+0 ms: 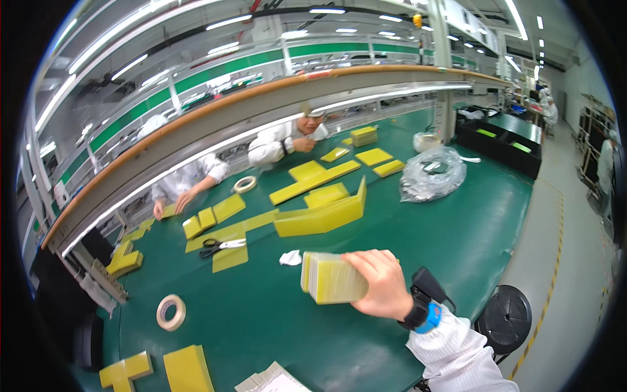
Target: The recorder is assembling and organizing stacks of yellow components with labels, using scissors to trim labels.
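A thick stack of thin yellow and whitish sheets (334, 279) is gripped in my right hand (384, 287), held over the green table with the sheet edges showing. My fingers wrap over its right end; the thumb is hidden. A dark band and a blue band circle that wrist. My left hand is out of the picture. Close to the stack's left lies a crumpled white scrap (290, 258). Beyond it, a long yellow sheet piece (320, 221) stands partly folded up. Black-handled scissors (223, 245) rest on flat yellow sheets (230, 259) farther left.
Tape rolls (161, 315) and more yellow stacks (187, 369) lie on the left. Papers (273, 380) sit at the near edge. A clear plastic bag (432, 175) and black tray (499, 149) stand right. Two people work across the table; one's hands (186, 198) touch a yellow piece.
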Motion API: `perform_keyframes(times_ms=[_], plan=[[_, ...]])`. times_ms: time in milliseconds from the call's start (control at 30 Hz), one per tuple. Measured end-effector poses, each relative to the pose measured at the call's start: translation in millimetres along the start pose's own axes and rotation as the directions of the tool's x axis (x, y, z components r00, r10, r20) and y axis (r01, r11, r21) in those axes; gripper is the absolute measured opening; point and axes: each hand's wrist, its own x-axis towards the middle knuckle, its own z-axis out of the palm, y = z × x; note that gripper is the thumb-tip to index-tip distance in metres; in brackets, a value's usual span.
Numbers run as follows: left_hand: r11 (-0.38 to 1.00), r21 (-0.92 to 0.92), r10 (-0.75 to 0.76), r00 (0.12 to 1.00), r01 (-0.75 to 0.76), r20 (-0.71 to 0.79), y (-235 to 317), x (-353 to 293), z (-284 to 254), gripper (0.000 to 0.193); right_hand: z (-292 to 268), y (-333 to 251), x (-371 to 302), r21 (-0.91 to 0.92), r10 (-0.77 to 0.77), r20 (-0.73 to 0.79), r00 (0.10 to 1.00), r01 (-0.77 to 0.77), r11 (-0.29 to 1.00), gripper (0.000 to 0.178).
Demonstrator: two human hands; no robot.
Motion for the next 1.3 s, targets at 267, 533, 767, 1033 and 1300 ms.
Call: perform_keyframes(times_ms=[267, 533, 767, 1033, 1300], plan=[[0.999, 0.018, -0.028, 0.999, 0.027, 0.029, 0, 2, -1, 0.059, -13, -58, -13, 0.249, -0.212, 0.388, 0.897, 0.12, 0.961, 0.056], [1.0, 0.001, -0.023, 0.995, 0.023, 0.099, -8, 0, -10, 0.076, 5, -67, -27, 0.267, -0.276, 0.473, 0.837, 0.162, 0.95, 0.055], [0.999, 0.015, -0.034, 0.992, 0.033, 0.121, -12, -4, -18, 0.078, 18, -66, -30, 0.193, -0.288, 0.538, 0.792, 0.217, 0.957, 0.056], [0.998, 0.043, -0.046, 0.993, 0.042, 0.104, -10, -5, -15, 0.081, 19, -67, -25, 0.165, -0.26, 0.565, 0.783, 0.202, 0.965, 0.057], [0.994, 0.104, -0.034, 0.996, 0.026, 0.077, -13, -2, -16, 0.081, 19, -63, -18, 0.16, -0.254, 0.575, 0.778, 0.198, 0.967, 0.062]])
